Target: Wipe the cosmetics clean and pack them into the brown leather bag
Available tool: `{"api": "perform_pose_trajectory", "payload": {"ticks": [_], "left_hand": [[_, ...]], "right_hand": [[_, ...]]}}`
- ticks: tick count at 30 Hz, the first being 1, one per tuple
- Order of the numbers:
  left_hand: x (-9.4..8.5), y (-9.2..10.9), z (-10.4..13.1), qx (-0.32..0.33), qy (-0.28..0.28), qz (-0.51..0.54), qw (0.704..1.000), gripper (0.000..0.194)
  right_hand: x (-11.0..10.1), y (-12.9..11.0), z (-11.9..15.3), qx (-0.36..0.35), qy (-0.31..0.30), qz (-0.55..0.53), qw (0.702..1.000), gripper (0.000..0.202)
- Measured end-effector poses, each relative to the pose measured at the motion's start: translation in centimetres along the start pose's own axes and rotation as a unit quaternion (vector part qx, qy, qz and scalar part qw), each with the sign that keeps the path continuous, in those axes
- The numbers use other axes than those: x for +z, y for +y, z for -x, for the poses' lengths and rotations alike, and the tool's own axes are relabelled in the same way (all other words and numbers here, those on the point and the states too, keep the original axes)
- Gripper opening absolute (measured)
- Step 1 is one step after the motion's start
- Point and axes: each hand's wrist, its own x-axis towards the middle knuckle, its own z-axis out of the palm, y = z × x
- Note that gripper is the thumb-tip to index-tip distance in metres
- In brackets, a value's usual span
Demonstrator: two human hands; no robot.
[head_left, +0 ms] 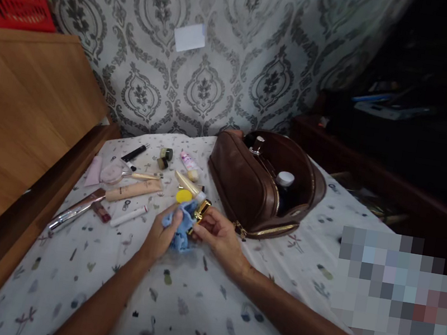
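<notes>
- Center of the frame: left hand (161, 232) curled around a crumpled blue cloth (184, 223).
- Just right: right hand (221, 237) pinching a shiny gold item (202, 209) beside the cloth.
- Left of center: a peach tube (134, 190).
- Right of center: open brown bag (236, 181), 2 caps (285, 178) showing inside.
- Top center: white card (189, 37) on the patterned wall (250, 24).
</notes>
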Motion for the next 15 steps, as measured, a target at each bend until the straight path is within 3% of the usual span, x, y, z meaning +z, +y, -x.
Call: {"api": "perform_pose_trajectory", "payload": {"ticks": [4, 10, 15], "left_hand": [[0.35, 0.19, 0.13, 0.018, -0.073, -0.024, 0.997, 0.04], [0.39, -0.27, -0.05, -0.008, -0.05, 0.009, 0.999, 0.038], [0.59, 0.3, 0.11, 0.018, -0.037, 0.012, 0.999, 0.04]], "right_hand": [[0.12, 0.15, -0.11, -0.042, 0.028, -0.007, 0.999, 0.046], [0.25, -0.31, 0.44, 0.008, 0.026, -0.021, 0.999, 0.044], [-0.06, -0.44, 0.15, -0.014, 0.072, -0.009, 0.997, 0.046]]}}
